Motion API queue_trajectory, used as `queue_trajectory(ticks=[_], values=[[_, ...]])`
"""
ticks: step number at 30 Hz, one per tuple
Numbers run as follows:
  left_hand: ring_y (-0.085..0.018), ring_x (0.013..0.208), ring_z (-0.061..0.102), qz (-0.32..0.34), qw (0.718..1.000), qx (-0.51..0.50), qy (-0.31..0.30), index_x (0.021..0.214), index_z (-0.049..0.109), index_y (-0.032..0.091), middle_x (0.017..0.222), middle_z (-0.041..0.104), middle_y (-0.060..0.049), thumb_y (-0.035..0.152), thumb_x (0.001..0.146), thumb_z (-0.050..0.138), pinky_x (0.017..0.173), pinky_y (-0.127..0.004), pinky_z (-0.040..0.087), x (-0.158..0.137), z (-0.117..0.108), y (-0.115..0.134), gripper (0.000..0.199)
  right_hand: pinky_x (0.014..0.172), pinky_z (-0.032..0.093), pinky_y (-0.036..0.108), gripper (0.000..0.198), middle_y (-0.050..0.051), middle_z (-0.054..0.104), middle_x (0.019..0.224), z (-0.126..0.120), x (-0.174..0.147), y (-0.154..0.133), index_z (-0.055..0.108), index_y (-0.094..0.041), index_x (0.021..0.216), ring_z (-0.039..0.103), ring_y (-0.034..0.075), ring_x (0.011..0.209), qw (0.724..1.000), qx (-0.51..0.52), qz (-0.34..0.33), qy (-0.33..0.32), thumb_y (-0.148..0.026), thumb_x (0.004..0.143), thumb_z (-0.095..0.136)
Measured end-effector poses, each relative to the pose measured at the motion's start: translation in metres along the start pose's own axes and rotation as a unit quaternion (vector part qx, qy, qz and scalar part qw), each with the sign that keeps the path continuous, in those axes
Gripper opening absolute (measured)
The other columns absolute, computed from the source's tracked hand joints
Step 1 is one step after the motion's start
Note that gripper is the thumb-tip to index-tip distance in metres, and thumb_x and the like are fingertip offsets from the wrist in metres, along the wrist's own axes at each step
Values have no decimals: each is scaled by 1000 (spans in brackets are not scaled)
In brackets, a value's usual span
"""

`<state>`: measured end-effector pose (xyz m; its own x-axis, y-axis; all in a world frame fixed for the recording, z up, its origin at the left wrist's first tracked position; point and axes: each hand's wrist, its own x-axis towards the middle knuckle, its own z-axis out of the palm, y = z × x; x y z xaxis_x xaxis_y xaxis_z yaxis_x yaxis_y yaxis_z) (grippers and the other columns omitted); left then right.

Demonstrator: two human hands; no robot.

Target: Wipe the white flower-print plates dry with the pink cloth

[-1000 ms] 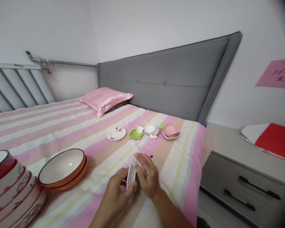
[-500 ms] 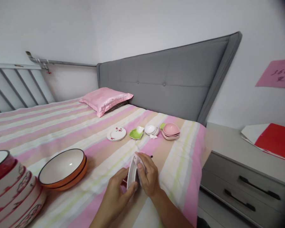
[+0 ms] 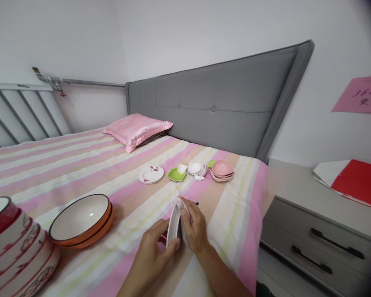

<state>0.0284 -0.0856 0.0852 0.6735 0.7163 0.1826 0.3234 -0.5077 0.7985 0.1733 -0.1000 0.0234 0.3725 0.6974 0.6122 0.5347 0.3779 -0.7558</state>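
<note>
Tilted on its side between my hands is a bowl [image 3: 173,226], white inside with a reddish outer wall. My left hand [image 3: 153,249] grips it from the left, with the thumb over the lower rim and fingers around the outside. My right hand [image 3: 196,229] is closed on a white tissue [image 3: 179,202], pressed against the bowl's upper rim and inner side. Most of the inside is hidden by the steep tilt and my right fingers.
Left are a stack of flowered bowls [image 3: 15,251] and orange bowls [image 3: 80,218]. Farther back lie flowered plates [image 3: 151,175], a green leaf dish [image 3: 175,175], small white bowls [image 3: 195,168] and pink bowls [image 3: 222,167]. A nightstand [image 3: 297,181] stands right of the bed.
The bowl and my right hand have shifted slightly, with the tissue still at the rim. My left hand keeps its grip.
</note>
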Motion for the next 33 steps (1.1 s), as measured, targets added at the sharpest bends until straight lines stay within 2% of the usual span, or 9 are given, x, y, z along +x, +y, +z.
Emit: queue_trajectory(ticks=[5, 11, 15, 19, 25, 29, 33], values=[[-15, 71, 51, 2, 1000, -5, 5, 81, 60, 18, 79, 58, -2, 22, 82, 51, 65, -26, 42, 0, 1, -1, 10, 99, 42, 38, 40, 8, 54, 124, -3, -3, -4, 48, -22, 129, 49, 21, 117, 999, -6, -52, -10, -23, 91, 38], [-15, 71, 51, 6, 1000, 1, 7, 80, 59, 19, 78, 58, -1, 25, 83, 52, 65, -26, 42, 1, 1, -4, 10, 97, 44, 37, 45, 9, 50, 127, -4, -5, -4, 45, -22, 132, 49, 22, 117, 993, -15, -113, -26, -21, 87, 43], [-16, 72, 51, 5, 1000, 0, 8, 81, 59, 19, 79, 58, -2, 25, 83, 51, 65, -26, 42, 0, 1, -5, 10, 96, 45, 36, 45, 9, 50, 127, -4, -6, -5, 46, -22, 131, 50, 22, 116, 992, -13, -120, -25, -20, 86, 44], [-16, 71, 51, 4, 1000, -2, 3, 79, 58, 18, 78, 58, -2, 23, 82, 51, 65, -26, 42, -1, 0, -3, 10, 98, 43, 38, 41, 9, 52, 125, -2, -5, -6, 49, -22, 128, 50, 21, 116, 996, 0, -88, -7, -21, 88, 42], [-16, 73, 51, 10, 1000, -1, -22, 88, 62, 18, 81, 61, -2, 21, 82, 51, 66, -26, 40, -1, 0, 5, 13, 101, 40, 39, 37, 8, 55, 125, 1, 0, 2, 51, -21, 126, 49, 20, 118, 999, 35, 17, 18, -27, 93, 35], [-16, 73, 52, 4, 1000, 0, -28, 90, 64, 18, 81, 62, -3, 22, 81, 51, 66, -26, 41, 0, 0, 7, 15, 103, 39, 38, 40, 7, 55, 129, 2, 1, 9, 49, -21, 130, 49, 20, 121, 994, 86, 72, -13, -33, 96, 31], [-18, 74, 54, -3, 1000, -6, -23, 93, 65, 18, 84, 63, -4, 24, 82, 51, 68, -27, 42, 0, -1, 4, 19, 101, 41, 37, 41, 6, 55, 129, 1, 2, 11, 48, -22, 130, 51, 21, 119, 990, 115, 80, -33, -37, 95, 34]])
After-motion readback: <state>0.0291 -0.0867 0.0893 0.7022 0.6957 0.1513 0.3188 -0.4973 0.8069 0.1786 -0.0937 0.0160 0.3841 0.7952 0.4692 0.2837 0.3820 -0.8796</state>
